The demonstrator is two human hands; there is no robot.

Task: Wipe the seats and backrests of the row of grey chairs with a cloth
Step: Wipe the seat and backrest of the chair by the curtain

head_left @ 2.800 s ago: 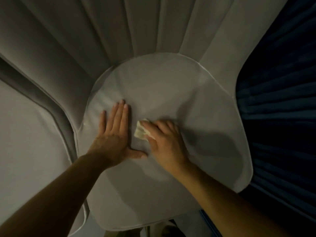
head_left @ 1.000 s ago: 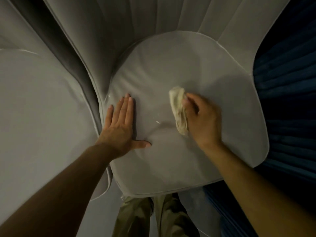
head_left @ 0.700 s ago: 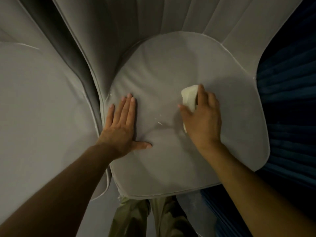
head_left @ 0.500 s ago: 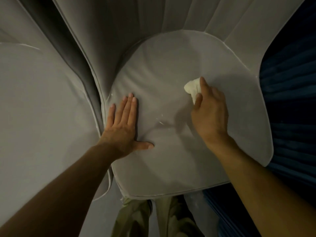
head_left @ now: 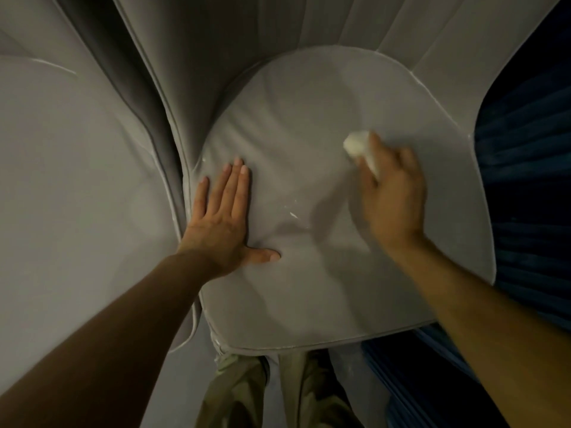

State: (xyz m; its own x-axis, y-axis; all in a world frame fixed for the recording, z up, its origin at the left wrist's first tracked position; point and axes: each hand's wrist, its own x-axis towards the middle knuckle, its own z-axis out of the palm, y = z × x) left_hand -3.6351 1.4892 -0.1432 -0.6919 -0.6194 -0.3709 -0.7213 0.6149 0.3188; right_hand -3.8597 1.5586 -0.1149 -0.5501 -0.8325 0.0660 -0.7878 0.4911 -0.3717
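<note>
Right hand point(head_left: 391, 196) gripping bunched cloth point(head_left: 358, 145) on seat cushion point(head_left: 309, 118); white flecks point(head_left: 293, 215) lying leftward, nearer the flat, pressing left hand point(head_left: 222, 217).

Dim, warm-grey light is lying over the seat point(head_left: 293, 118); a soft shadow is falling just left of the right hand point(head_left: 392, 196), so the light is seemingly coming from the right; the gap between the chairs point(head_left: 145, 97) and the blue curtain point(head_left: 525, 186) are sinking into near black. The right hand and its cloth point(head_left: 358, 145) are smearing with motion blur while the left hand point(head_left: 222, 220) is reading sharp; the wide lens is bowing lines toward the edges.
</note>
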